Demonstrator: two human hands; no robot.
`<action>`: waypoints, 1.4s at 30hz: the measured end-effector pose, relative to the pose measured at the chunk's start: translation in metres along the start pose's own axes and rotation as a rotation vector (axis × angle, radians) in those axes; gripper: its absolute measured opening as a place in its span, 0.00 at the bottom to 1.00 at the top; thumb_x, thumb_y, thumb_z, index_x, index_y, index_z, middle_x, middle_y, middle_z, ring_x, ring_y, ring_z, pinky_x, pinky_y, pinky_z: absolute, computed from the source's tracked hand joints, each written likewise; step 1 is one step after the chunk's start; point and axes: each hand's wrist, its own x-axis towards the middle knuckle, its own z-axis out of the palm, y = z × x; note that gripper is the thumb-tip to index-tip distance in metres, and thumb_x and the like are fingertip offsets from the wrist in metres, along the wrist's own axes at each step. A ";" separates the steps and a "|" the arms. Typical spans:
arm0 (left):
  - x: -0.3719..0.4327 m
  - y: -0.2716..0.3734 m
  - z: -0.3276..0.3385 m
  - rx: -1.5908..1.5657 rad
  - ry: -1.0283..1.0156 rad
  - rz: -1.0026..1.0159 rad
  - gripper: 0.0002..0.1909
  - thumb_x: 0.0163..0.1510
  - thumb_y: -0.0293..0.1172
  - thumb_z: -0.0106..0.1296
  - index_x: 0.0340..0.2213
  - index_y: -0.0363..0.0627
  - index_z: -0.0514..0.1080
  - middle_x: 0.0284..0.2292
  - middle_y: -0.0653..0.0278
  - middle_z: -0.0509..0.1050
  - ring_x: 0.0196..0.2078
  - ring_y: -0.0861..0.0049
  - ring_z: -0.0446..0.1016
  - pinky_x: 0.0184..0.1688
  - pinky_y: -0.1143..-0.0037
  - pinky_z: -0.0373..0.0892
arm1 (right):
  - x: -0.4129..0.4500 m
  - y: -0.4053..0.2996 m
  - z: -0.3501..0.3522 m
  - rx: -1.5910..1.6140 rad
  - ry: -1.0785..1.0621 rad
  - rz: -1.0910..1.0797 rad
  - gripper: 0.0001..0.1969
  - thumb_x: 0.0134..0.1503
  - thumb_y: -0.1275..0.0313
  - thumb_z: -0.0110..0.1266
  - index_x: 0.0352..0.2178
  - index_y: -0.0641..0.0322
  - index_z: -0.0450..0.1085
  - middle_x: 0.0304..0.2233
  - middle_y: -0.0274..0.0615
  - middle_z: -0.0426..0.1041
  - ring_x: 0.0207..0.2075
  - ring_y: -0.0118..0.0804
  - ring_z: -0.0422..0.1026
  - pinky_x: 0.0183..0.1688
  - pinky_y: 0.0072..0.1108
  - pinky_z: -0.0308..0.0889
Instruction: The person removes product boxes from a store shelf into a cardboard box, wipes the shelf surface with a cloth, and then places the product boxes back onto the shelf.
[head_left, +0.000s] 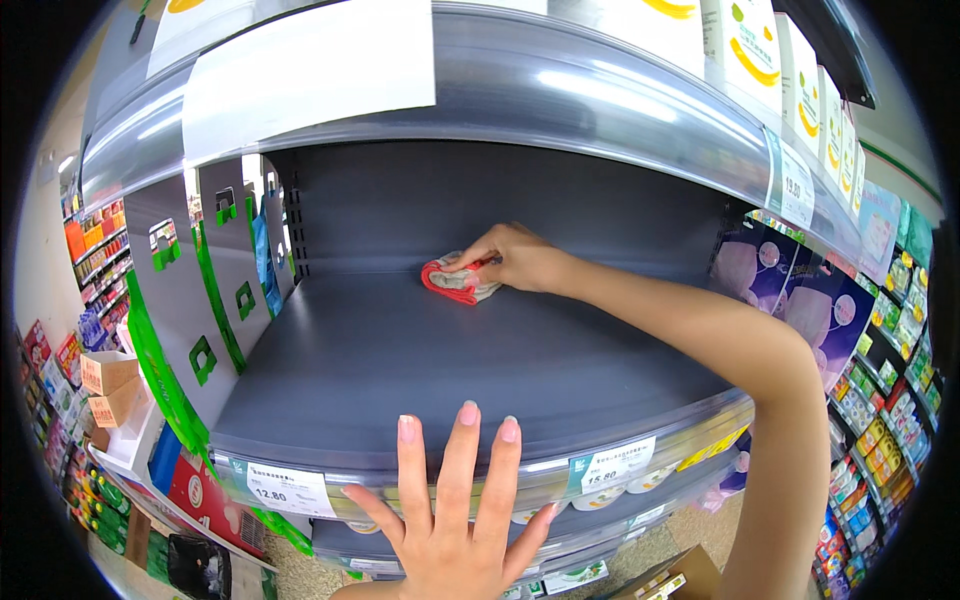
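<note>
Deep on a dark grey metal shelf (450, 360), my right hand (517, 259) grips a folded cloth (457, 281), pale grey with a red edge. The cloth lies against the shelf surface close to the back panel (510, 199). My left hand (457, 510) is spread, back up and fingers apart, over the shelf's front edge and clear price strip (536, 480). It holds nothing; whether its fingertips touch the shelf I cannot tell.
Above is another shelf (495, 82) with white cartons (742, 45). Grey perforated panels (161, 262) with green edging stand at left, purple packages (810, 300) hang at right. White-lidded containers (600, 499) sit on the shelf below. An open cardboard box (675, 574) is on the floor.
</note>
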 end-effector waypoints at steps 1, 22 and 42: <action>0.002 0.003 -0.003 -0.060 -0.046 -0.071 0.38 0.51 0.50 0.53 0.60 0.47 0.58 0.62 0.56 0.55 0.66 0.45 0.43 0.57 0.44 0.13 | 0.000 0.003 0.001 0.001 0.002 0.002 0.20 0.47 0.78 0.60 0.44 0.52 0.75 0.38 0.52 0.77 0.38 0.43 0.76 0.43 0.27 0.67; -0.005 -0.011 0.008 0.262 0.042 0.123 0.38 0.49 0.52 0.53 0.56 0.40 0.61 0.58 0.49 0.58 0.64 0.39 0.45 0.59 0.41 0.22 | -0.064 0.019 -0.034 -0.010 0.024 0.223 0.13 0.50 0.75 0.59 0.40 0.55 0.77 0.35 0.47 0.79 0.37 0.35 0.78 0.42 0.21 0.68; -0.005 -0.018 0.008 0.177 0.097 0.191 0.40 0.51 0.54 0.50 0.58 0.40 0.58 0.60 0.51 0.57 0.65 0.41 0.46 0.60 0.44 0.25 | -0.151 -0.124 -0.053 0.480 -0.217 0.162 0.16 0.49 0.85 0.57 0.42 0.66 0.75 0.44 0.46 0.76 0.57 0.41 0.65 0.61 0.28 0.59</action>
